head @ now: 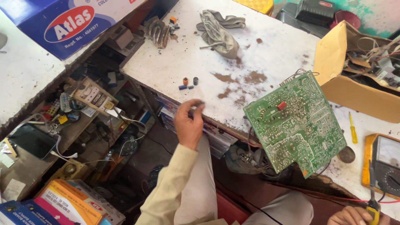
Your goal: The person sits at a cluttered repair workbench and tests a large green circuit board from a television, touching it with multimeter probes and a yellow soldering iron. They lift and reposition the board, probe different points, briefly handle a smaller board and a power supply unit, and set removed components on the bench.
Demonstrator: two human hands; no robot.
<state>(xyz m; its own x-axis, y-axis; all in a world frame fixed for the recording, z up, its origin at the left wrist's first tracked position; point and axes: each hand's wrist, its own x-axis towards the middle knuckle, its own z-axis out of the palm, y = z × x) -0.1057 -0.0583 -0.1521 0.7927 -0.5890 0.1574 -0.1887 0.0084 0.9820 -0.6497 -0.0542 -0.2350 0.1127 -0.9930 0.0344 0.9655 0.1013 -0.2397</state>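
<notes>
My left hand (188, 123) is at the front edge of the stained white table (266, 46), fingers pinched on a small dark component (197, 104). Just beyond it lie a few small loose components (188, 83), orange, blue and black. A green circuit board (296, 121) rests tilted over the table edge, solder side up, with a small red part on it and wires beneath. My right hand (352, 216) is at the bottom right, closed on yellow-handled pliers (372, 205). A beige sleeve covers my left arm.
A yellow multimeter (385, 166) and a yellow screwdriver (352, 128) lie at the right. A cardboard box (346, 85) holds wires and parts. A grey cloth (218, 31) and a metal coil part (156, 31) sit at the back. Cluttered shelves (83, 112) and coloured boxes (66, 204) are at the left.
</notes>
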